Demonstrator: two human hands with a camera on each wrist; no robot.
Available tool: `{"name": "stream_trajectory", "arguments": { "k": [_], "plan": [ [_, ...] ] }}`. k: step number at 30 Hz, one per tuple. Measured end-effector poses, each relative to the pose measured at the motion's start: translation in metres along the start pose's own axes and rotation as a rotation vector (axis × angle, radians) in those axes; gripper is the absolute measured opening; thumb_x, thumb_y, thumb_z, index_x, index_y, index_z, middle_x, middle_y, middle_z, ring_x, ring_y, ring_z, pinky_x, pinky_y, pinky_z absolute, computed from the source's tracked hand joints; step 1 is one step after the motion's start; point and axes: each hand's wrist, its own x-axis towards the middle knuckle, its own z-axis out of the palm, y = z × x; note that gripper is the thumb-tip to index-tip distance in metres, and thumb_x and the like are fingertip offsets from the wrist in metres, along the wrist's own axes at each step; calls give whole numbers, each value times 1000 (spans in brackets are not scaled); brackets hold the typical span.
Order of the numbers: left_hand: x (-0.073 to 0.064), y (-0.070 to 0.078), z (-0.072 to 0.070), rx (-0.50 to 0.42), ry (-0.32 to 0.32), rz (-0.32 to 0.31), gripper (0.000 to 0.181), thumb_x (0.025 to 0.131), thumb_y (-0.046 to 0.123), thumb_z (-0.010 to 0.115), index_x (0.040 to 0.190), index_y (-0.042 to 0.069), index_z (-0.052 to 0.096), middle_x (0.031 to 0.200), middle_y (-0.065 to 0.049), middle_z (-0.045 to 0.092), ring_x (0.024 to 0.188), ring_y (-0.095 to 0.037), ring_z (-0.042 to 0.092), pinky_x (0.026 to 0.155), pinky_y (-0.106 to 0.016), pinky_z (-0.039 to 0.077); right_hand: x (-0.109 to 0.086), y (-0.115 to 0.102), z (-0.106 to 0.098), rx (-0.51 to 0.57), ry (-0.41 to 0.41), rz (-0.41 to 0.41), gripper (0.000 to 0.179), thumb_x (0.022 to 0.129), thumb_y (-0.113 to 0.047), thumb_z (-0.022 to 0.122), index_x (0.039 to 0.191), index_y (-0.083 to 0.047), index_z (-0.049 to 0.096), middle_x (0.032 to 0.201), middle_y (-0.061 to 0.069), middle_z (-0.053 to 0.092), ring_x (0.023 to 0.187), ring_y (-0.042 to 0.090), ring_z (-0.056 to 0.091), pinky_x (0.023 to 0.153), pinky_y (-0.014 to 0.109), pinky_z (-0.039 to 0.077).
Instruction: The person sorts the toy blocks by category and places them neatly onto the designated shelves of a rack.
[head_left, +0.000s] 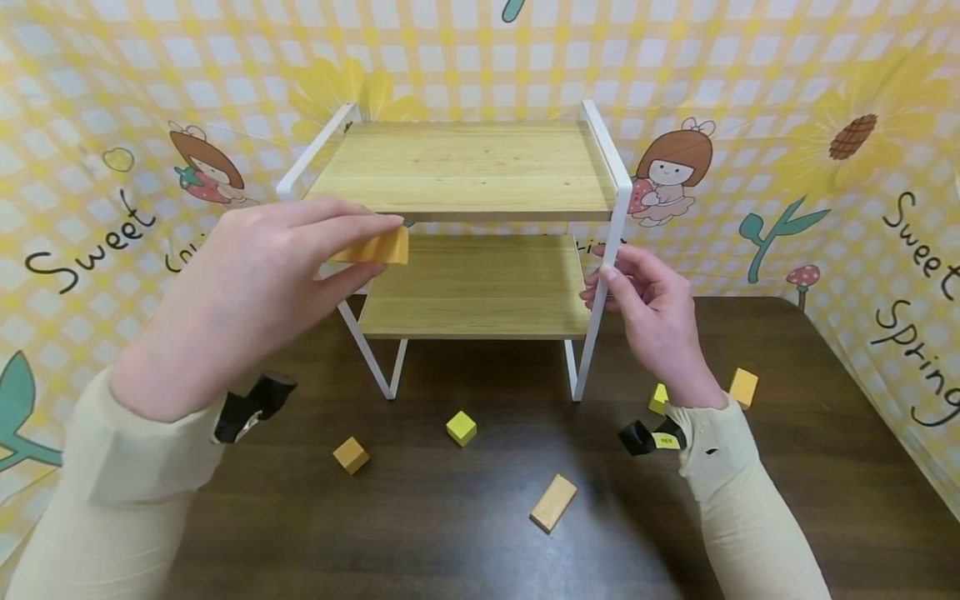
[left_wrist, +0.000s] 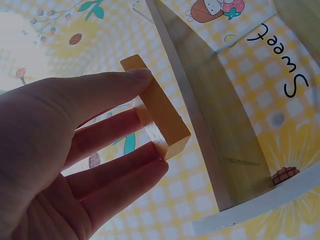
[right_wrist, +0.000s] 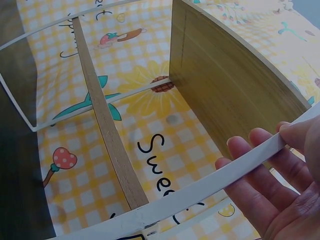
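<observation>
In the head view a two-tier shelf with wooden boards (head_left: 472,171) and white side frames (head_left: 597,321) stands on a dark table. My left hand (head_left: 258,271) pinches an orange rectangular block (head_left: 387,247) between thumb and fingers, at the front left of the shelf just below the upper board's edge. The left wrist view shows this block (left_wrist: 169,117) held apart from the board. At the other side, my right hand (head_left: 658,321) holds the shelf's right front upright. Up close, thumb and fingers lie on opposite sides of that white bar (right_wrist: 220,176).
On the table in front lie an orange block (head_left: 351,456), a yellow cube (head_left: 462,428) and a pale wooden rectangular block (head_left: 553,503). Near the right wrist are a partly hidden yellow block (head_left: 657,399) and an orange one (head_left: 743,387). Checked cloth (head_left: 480,50) hangs behind.
</observation>
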Motion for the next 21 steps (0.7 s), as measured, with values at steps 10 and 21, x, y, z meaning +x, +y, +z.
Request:
{"name": "stream_trajectory", "arguments": {
  "k": [10,21],
  "plan": [
    [10,-11,-6,32,-22,-22,37,84,-2,82,120,6,75,107,-7,74,81,-24,71,69,-39,59,0,1,-1,4,-8,6,24,104,-7,60,125,0,68,96,16,71,79,26,73,77,34,63],
    [22,-24,-11,53,-73,-38,34,85,-3,80,118,5,75,105,-7,74,82,-23,68,74,-37,56,0,2,-1,15,-6,-2,24,104,-6,60,125,2,67,96,17,71,79,27,74,76,35,63]
  ]
}}
